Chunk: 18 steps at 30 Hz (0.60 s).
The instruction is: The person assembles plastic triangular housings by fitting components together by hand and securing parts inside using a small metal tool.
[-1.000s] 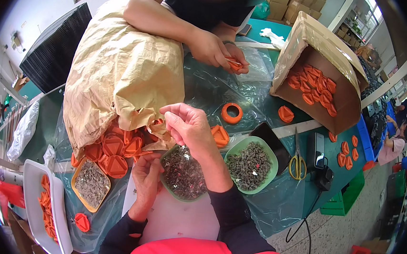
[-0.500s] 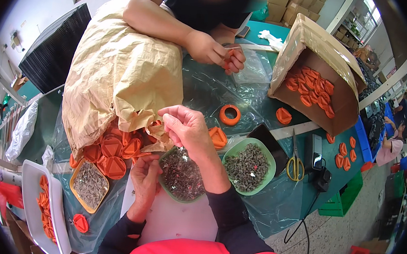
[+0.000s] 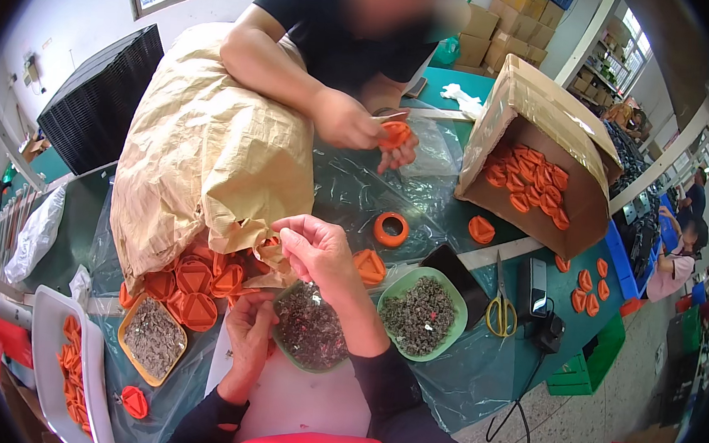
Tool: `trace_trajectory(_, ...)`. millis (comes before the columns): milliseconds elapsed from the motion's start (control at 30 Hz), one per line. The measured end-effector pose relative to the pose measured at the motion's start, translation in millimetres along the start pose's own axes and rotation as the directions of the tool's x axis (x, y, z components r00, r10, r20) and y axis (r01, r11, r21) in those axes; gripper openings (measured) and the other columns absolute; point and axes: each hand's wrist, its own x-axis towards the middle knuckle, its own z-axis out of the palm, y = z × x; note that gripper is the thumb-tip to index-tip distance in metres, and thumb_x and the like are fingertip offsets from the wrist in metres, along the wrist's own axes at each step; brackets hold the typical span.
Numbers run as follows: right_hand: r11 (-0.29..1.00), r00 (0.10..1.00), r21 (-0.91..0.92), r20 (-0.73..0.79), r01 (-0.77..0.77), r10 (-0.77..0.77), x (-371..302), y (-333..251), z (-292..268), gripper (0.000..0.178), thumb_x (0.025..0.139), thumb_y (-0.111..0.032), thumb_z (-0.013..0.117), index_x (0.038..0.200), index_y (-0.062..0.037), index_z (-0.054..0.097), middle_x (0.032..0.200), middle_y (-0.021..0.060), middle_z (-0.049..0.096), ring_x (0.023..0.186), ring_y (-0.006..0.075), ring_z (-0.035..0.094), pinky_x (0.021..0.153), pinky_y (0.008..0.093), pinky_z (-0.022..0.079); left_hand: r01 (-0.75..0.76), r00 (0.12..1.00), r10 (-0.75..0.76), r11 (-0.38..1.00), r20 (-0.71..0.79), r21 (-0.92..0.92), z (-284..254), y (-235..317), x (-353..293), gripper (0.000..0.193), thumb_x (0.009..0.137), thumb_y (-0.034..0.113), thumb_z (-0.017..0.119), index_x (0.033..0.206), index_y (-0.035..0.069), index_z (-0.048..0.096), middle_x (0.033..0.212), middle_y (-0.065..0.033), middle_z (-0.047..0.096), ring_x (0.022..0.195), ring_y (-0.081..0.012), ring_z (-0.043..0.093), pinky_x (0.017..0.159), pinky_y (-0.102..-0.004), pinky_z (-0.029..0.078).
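Two hands [image 3: 318,259] [image 3: 248,334] near green bowl [image 3: 310,368]

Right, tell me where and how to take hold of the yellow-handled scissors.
Probably best by the yellow handles, the right hand coming from the near side and above: the scissors lie with their loops toward the person and the blades pointing away. Keep clear of the black adapter to the right of the loops.

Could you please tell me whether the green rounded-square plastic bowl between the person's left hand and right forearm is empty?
No, the green rounded-square plastic bowl is spread with many small dark grey pieces.
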Motion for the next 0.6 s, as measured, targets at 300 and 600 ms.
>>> trace_trajectory(300,0.999,0.995,0.048,-0.099,-0.003,0.008,2.7,3.1,-0.1,0.016,0.090,-0.014,0.052,0.097,0.0003,0.058,0.071,0.0042,0.058,0.046,0.0062,0.048,0.036,0.0182,0.033,-0.013,0.999,0.016,0.996,-0.042,0.083,-4.4,-6.5,-0.5,0.015,0.089,0.009,0.053,0.099,-0.001,0.056,0.068,-0.0008,0.056,0.049,-0.0047,0.045,0.043,-0.0187,0.033)
trace_trajectory(600,0.976,0.997,0.210,-0.071,0.051,-0.037,0.5,-13.8,0.2,0.031,0.094,-0.026,0.045,0.106,0.0013,0.052,0.078,0.0107,0.062,0.051,0.0156,0.058,0.035,0.0244,0.041,0.022,1.000,-0.022,1.000,-0.011,0.004,0.0,2.1,1.5,0.013,0.089,0.005,0.051,0.098,-0.002,0.056,0.073,-0.0007,0.056,0.064,-0.0063,0.053,0.058,-0.0192,0.042)
